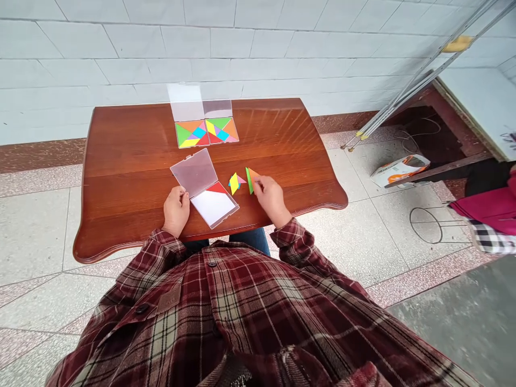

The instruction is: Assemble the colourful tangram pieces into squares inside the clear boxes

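An opened clear tangram case (218, 209) lies tilted near the table's front edge, with a red triangle (218, 187) in one corner and white backing elsewhere. My left hand (176, 208) is closed at the left of this case, its thumb and fingers at the edge by the hinge. To the right lies a small pile of tangram pieces, a yellow parallelogram (234, 183) on top, with pink and blue showing around it. My right hand (271, 199) pinches at an orange triangle (252, 174), beside a green triangle (249, 181). Its fingers partly hide both.
Two filled tangram cases (192, 134) stand side by side at the back of the wooden table (129, 161), lids raised toward the tiled wall. On the right are crutches (407, 80), a white bag (401, 171), a wire ring stand (426, 226) and part of another person (487, 215).
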Tool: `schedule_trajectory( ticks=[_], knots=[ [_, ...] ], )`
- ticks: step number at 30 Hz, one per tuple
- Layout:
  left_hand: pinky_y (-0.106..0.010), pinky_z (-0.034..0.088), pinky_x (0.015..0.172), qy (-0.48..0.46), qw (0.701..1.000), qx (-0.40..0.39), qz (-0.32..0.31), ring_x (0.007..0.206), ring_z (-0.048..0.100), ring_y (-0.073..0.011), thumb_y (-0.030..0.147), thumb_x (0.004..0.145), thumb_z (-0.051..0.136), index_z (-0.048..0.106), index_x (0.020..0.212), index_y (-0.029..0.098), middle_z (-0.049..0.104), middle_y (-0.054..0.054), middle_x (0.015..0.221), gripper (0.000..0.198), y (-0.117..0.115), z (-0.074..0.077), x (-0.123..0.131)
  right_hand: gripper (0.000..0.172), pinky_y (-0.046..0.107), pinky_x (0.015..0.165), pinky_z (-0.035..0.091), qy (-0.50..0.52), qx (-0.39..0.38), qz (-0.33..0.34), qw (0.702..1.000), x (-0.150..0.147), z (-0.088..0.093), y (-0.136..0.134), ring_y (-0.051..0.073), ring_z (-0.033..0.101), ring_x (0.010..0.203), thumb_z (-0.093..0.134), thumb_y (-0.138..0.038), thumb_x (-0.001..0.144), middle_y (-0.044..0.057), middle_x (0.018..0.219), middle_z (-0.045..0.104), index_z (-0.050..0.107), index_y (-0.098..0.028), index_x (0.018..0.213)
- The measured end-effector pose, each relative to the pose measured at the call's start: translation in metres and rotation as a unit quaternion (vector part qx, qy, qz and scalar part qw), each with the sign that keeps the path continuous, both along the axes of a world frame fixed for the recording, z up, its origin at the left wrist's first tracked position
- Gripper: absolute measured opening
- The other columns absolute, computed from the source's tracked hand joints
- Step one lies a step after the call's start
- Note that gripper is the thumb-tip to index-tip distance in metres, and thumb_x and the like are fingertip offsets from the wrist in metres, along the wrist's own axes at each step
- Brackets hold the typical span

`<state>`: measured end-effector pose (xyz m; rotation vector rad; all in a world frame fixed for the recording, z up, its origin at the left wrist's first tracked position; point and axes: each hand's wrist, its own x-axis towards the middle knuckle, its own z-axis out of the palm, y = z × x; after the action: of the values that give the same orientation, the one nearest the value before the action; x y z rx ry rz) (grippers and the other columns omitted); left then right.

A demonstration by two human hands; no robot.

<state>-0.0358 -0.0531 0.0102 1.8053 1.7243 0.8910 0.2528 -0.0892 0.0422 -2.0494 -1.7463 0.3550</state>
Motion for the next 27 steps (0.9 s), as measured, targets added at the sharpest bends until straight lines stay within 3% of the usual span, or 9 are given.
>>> schedule_trajectory(
  ticks=[5,11,19,27],
  knots=[
    [-0.031,0.044,0.077,0.004,1.0,0.003,0.008,0.077,0.057,-0.0166,0.03,0.084,0.046,0.05,0.09,0.021,0.061,-0.003,0.085,0.012,0.001,-0.001,-0.001,0.033,0.036,0.09,0.044,-0.017,-0.028,-0.075,0.997,0.035,0.003,0.009,0.025,0.058,0.103,0.049,-0.025,0.09,0.016,0.114,0.062,0.059,-0.011,0.119],
    [-0.032,0.045,0.078,0.002,1.0,0.005,0.002,0.078,0.058,-0.0169,0.03,0.084,0.046,0.051,0.09,0.021,0.062,-0.003,0.086,0.012,0.0,-0.002,-0.002,0.053,0.037,0.085,0.047,-0.036,-0.127,-0.052,0.99,0.022,0.002,0.022,0.027,0.061,0.101,0.066,-0.043,0.083,0.017,0.123,0.055,0.055,-0.012,0.125],
    [-0.028,0.046,0.071,-0.066,0.997,-0.019,-0.018,0.07,0.057,-0.014,0.033,0.083,0.046,0.05,0.09,0.021,0.061,-0.001,0.081,0.015,0.005,-0.007,-0.012,0.048,0.035,0.082,0.047,-0.056,-0.161,-0.057,0.984,0.019,0.004,0.03,0.025,0.062,0.099,0.066,-0.043,0.083,0.015,0.122,0.053,0.056,-0.015,0.121],
    [-0.028,0.045,0.069,-0.06,0.998,-0.031,-0.012,0.068,0.057,-0.0142,0.033,0.082,0.048,0.056,0.093,0.021,0.063,0.0,0.077,0.018,0.023,-0.003,-0.018,0.046,0.034,0.08,0.046,-0.006,-0.129,-0.092,0.987,0.025,-0.008,0.031,0.024,0.06,0.096,0.069,-0.038,0.076,0.014,0.118,0.055,0.054,-0.015,0.113]
  ],
)
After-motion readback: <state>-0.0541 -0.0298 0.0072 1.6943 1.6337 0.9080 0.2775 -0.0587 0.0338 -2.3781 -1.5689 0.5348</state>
